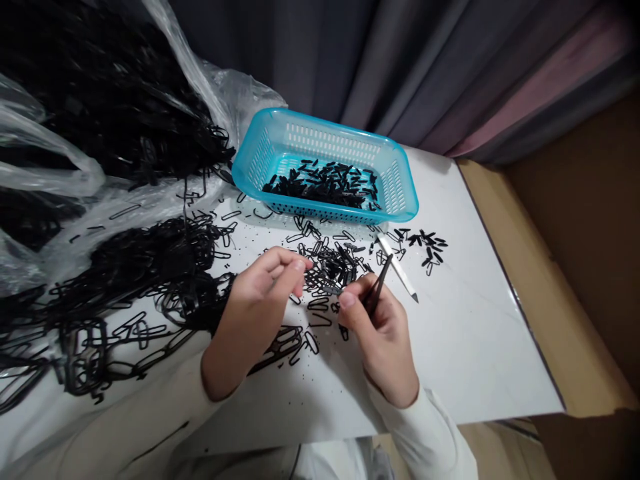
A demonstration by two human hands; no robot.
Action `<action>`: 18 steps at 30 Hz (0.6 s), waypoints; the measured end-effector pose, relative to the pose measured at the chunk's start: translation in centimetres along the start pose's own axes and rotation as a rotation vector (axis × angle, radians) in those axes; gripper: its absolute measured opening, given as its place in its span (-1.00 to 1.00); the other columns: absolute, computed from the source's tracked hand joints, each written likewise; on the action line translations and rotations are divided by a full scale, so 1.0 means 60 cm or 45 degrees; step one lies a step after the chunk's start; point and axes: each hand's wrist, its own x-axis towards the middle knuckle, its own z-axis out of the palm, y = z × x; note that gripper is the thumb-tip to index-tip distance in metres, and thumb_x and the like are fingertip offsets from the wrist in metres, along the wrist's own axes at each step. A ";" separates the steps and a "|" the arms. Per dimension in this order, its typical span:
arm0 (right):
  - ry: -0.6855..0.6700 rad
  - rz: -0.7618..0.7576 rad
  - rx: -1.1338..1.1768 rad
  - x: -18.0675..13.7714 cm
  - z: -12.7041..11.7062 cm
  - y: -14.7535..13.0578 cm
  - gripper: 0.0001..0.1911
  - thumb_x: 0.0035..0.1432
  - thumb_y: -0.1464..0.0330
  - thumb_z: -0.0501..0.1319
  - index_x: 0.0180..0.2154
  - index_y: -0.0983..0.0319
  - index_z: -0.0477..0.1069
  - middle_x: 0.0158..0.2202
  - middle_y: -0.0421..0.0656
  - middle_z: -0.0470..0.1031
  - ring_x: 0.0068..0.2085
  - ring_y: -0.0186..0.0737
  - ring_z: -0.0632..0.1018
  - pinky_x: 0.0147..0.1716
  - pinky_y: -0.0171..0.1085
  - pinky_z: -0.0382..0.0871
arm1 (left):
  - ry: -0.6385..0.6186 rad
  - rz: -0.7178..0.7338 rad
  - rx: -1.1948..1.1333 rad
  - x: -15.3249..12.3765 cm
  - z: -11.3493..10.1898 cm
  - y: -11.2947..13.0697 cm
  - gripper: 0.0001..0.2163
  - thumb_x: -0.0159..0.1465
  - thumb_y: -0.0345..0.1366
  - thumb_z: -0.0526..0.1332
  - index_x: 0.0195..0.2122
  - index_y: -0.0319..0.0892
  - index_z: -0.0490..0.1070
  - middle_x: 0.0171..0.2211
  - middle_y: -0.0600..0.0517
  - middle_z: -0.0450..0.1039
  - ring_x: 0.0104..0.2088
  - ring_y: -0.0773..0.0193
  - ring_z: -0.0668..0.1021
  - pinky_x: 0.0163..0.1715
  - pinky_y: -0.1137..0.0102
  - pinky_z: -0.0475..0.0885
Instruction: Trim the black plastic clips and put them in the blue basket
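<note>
My right hand (383, 327) is closed around black tweezers (381, 280), their tips pointing up and away. Between its thumb and forefinger is a small, flat black piece (332, 291). Left of it, my left hand (265, 293) is curled, with thumb and fingers pressed together; anything in them is too small or hidden to make out. Under and between the hands lies a loose pile of small black parts (340, 263), among thin black oval rings (319, 305). Just beyond stands a blue basket (407, 190) with many short black pieces (330, 180) inside.
A white pen-like tool (399, 268) with a dark tip lies right of the pile, near a small group of black pieces (430, 243). Tangled black plastic parts (145, 260) cover the left side, beside a clear plastic bag (55, 157). Cardboard (540, 293) borders the white table (480, 333).
</note>
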 end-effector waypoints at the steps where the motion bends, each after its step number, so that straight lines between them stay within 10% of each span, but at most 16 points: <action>1: 0.003 0.019 0.025 0.001 -0.002 0.002 -0.80 0.23 0.23 0.21 -0.37 0.20 0.30 -0.51 -0.34 0.21 -0.49 -0.43 0.23 -0.51 -0.38 0.14 | 0.022 -0.093 -0.025 0.001 0.001 -0.001 -0.87 0.22 -0.28 0.16 -0.45 -0.11 0.40 -0.66 0.17 0.26 -0.53 0.34 0.40 -0.48 0.47 0.31; 7: -0.004 0.015 0.053 0.002 -0.004 0.006 -0.81 0.21 0.23 0.23 -0.38 0.19 0.33 -0.53 -0.35 0.23 -0.50 -0.44 0.24 -0.51 -0.38 0.13 | -0.137 -0.379 -0.001 -0.009 0.002 0.003 -0.55 0.28 0.02 0.06 -0.68 -0.13 0.25 -0.79 0.18 0.07 -0.69 0.37 0.18 -0.62 0.43 0.17; 18: -0.066 -0.003 0.145 0.001 0.001 -0.002 -0.83 0.20 0.29 0.25 -0.40 0.21 0.36 -0.50 -0.31 0.42 -0.50 -0.47 0.36 -0.49 -0.41 0.21 | -0.380 -0.045 -0.013 -0.014 0.003 0.007 -0.71 0.31 -0.16 0.07 -0.53 -0.13 0.32 -0.56 0.14 0.33 -0.46 0.34 0.39 -0.39 0.46 0.28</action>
